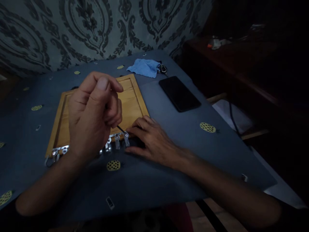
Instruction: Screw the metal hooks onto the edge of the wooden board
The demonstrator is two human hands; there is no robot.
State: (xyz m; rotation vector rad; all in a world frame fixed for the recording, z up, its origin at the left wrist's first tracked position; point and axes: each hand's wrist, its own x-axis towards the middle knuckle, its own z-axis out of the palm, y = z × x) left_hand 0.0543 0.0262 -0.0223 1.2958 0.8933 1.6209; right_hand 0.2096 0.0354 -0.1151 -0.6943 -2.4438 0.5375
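The wooden panel [131, 108] lies flat near the middle of the surface, its near edge facing the surface's near edge. It is yellowish wood with visible grain, a rectangle whose raised frame runs round a recessed field. Along its near edge runs a row of shiny metal clips [117, 141], narrow and bent, with what look like round screw heads; my forearm and hand hide part of the row.

My left hand [95, 112] is curled into a loose fist above the panel, closed round a tool whose handle I cannot see; only its thin dark shaft [121, 129] shows, slanting down to the clip at the right end. My right hand [154, 138] is at the panel's near right corner, thumb and forefinger a little apart on either side of that clip.

The surface wears a smooth grey-blue tablecloth [159, 183] printed with yellow, dark-spotted pineapples and small label shapes, their lettering too blurred to read. Toward its right edge lies a flat black phone [180, 93], no brand legible; near the far right corner, a crumpled, soft blue cloth [144, 67].
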